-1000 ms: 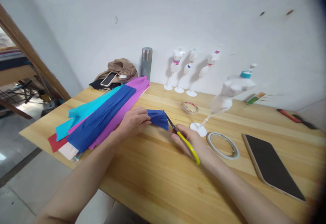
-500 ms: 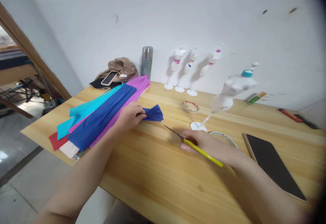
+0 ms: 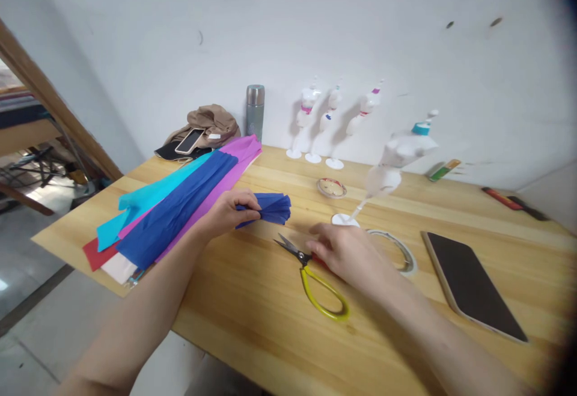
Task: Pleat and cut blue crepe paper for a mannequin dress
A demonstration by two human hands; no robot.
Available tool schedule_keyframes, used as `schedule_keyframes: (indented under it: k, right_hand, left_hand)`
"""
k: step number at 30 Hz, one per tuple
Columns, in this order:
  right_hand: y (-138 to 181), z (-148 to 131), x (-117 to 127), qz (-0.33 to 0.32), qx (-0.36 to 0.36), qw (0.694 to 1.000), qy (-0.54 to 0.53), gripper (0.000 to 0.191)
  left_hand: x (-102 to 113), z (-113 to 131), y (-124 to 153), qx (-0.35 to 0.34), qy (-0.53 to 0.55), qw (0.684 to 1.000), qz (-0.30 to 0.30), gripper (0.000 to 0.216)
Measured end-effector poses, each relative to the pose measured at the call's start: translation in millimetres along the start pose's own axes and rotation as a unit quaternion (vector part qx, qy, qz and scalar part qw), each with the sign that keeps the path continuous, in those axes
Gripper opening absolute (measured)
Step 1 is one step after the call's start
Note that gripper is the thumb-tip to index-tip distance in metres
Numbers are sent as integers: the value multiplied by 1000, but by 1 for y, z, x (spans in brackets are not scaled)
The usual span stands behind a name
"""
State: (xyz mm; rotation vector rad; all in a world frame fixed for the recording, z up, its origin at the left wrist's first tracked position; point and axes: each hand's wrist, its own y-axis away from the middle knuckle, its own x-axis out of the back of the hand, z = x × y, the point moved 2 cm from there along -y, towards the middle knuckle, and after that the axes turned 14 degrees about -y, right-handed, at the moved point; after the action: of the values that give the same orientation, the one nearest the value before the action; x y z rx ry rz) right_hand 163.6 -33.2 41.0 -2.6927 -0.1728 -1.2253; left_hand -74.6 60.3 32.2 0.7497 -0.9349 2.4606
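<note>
My left hand point(image 3: 233, 213) is closed, pinching a pleated piece of dark blue crepe paper point(image 3: 274, 208) whose folded end fans out to the right. The scissors point(image 3: 301, 256) lie flat on the table with blades slightly parted, one yellow loop showing. Over their far side is my right hand point(image 3: 345, 249), fingers loosely bent and thumb apart from the index finger. A red strip shows beneath it, probably the other handle, mostly hidden. Just behind this hand stands a white dress-form figure point(image 3: 383, 179) with a teal neck band.
Coloured paper sheets point(image 3: 180, 204) lie on the left. Three smaller figures point(image 3: 334, 163) and a flask point(image 3: 255, 113) stand by the wall. A tape roll point(image 3: 332, 188), a white ring point(image 3: 411, 264), a dark tablet point(image 3: 473, 282) and a red-and-black tool point(image 3: 505, 199) are also on the table.
The scissors were tilted in my right hand; now they lie flat with their yellow loop clear of the fingers. The blue pleated paper has turned and shows more of its length.
</note>
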Motion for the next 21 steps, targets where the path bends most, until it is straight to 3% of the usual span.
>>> schedule_keyframes:
  k: [3, 7, 10, 16, 21]
  right_hand:
    - [-6, -2, -8, 55, 48, 985, -158, 13]
    - [-12, 1, -21, 79, 32, 957, -277, 17]
    - [-14, 6, -22, 78, 32, 945, -316, 11]
    - [-17, 14, -9, 51, 7, 936, -347, 19]
    - [-18, 15, -21, 6, -26, 926, -377, 17]
  left_hand:
    - [-7, 7, 1, -17, 35, 999, -24, 11]
    - [-14, 14, 2, -44, 35, 996, -66, 12]
    - [-16, 15, 3, -59, 18, 995, -80, 12]
    - [-16, 13, 4, -75, -17, 994, -75, 10]
    - [-19, 13, 5, -81, -27, 994, -70, 11]
